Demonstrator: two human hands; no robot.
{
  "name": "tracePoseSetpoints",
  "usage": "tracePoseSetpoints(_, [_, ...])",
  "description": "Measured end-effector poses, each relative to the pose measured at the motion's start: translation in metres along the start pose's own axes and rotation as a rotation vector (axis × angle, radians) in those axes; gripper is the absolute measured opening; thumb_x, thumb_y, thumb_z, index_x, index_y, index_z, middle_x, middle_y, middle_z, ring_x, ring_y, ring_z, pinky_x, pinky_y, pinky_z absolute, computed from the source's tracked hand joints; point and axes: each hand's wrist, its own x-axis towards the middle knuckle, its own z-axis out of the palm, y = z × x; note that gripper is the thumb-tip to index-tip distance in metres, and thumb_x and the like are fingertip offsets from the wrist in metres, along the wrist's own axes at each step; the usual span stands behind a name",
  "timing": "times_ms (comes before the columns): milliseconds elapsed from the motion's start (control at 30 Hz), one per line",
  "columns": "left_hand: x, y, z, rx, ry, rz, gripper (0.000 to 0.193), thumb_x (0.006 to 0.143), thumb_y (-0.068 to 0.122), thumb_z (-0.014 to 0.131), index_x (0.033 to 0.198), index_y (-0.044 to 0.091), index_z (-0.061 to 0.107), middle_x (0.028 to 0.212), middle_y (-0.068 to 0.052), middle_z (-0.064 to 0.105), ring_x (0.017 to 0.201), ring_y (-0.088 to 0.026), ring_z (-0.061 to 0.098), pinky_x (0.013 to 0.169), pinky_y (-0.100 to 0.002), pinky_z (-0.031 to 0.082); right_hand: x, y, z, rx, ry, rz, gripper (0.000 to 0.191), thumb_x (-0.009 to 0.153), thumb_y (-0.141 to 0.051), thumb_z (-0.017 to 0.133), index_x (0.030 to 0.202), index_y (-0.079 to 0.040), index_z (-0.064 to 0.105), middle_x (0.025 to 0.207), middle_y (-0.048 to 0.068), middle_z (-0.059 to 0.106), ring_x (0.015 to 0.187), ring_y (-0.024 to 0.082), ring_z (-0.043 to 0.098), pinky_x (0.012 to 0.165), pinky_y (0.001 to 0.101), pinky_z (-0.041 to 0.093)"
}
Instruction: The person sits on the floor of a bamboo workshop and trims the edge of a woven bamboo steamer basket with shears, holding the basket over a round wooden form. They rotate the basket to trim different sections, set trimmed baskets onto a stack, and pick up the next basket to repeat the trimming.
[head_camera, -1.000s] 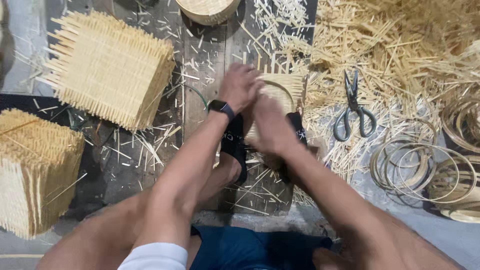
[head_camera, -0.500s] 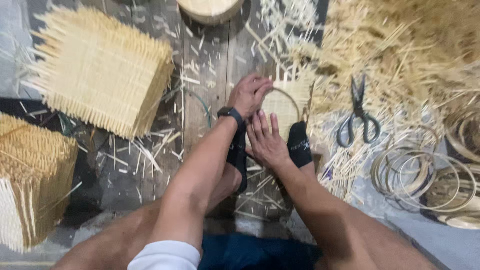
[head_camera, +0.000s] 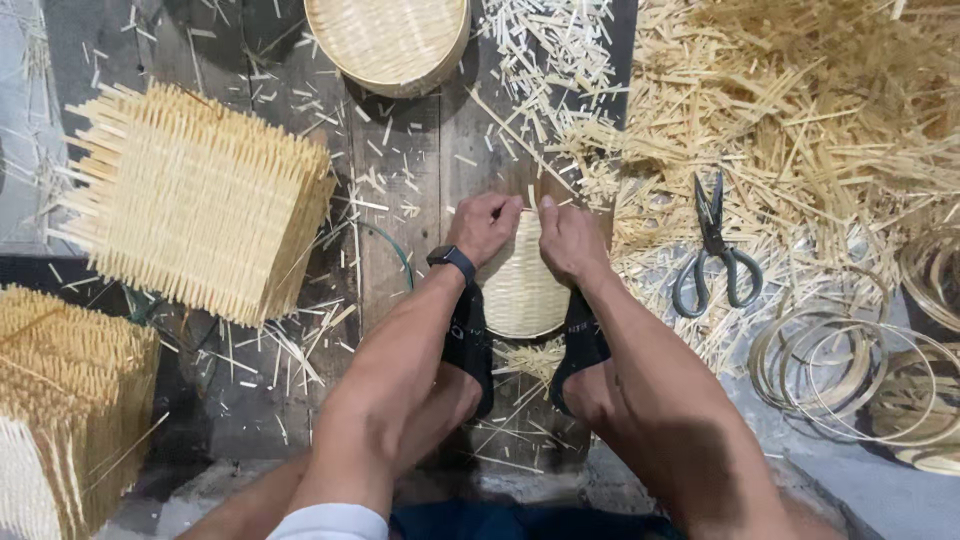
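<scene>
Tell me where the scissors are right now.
In the head view the scissors lie right of the right hand, on the bamboo scraps, just above the loose hoops.

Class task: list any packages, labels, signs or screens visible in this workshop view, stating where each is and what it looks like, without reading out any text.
Smartwatch: on the left hand's wrist, small black rectangular body on a black band; its screen looks dark.
Packages, labels, signs: none visible; only woven bamboo pieces, loose strips, hoops and scissors lie around.
</scene>
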Motion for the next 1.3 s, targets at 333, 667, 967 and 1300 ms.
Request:
tracePoseSetpoints(333, [-0.022,0.09,-0.043,0.172,-0.304,-0.096,0.07,0.052,0.042,0.101,0.103,0.01,0.066,0.102,-0.011,0.075,0.095,-0.025,0.073,0.085,-0.037,0.058,-0.06,0.049,-0.149,-0.033,-0.001,0.022,0.063,0.117,-0.042,0.034,0.101,0.014,0.059,0.102,0.031,0.063,0.101,0.046,0.062,0.092,0.053,0.054])
tracePoseSetpoints(667, [-0.156,0.062,0.007,0.729,-0.33,0.801,0.022,0.086,0.004,0.053,0.107,0.009,0.054,0.107,-0.013,0.062,0.105,-0.033,0.062,0.089,-0.047,0.051,-0.168,0.167,-0.226,-0.243,0.017,0.028,0.049,0.098,-0.048,0.058,0.122,-0.008,0.074,0.106,0.019,0.076,0.094,0.035,0.074,0.092,0.0464,0.056])
tracePoseSetpoints(967, [-0.156,0.069,0.004,0.577,-0.016,0.09,0.085,0.079,0.045,0.075,0.144,0.003,0.04,0.128,-0.022,0.048,0.122,-0.04,0.046,0.104,-0.055,0.039,-0.109,0.255,-0.082,-0.128,0.433,0.164,0.07,0.069,-0.04,0.09,0.118,0.003,0.064,0.119,0.028,0.06,0.111,0.044,0.059,0.095,0.0502,0.048])
tracePoseSetpoints(1300, [-0.111,0.091,0.049,0.76,-0.082,0.041,0.103,0.063,0.046,0.084,0.151,0.017,0.041,0.14,-0.021,0.043,0.133,-0.044,0.038,0.107,-0.065,0.033,-0.099,0.27,-0.1,0.047,0.071,0.287,0.036,0.068,-0.023,0.086,0.093,0.001,0.075,0.085,0.019,0.073,0.082,0.035,0.073,0.081,0.0447,0.057])
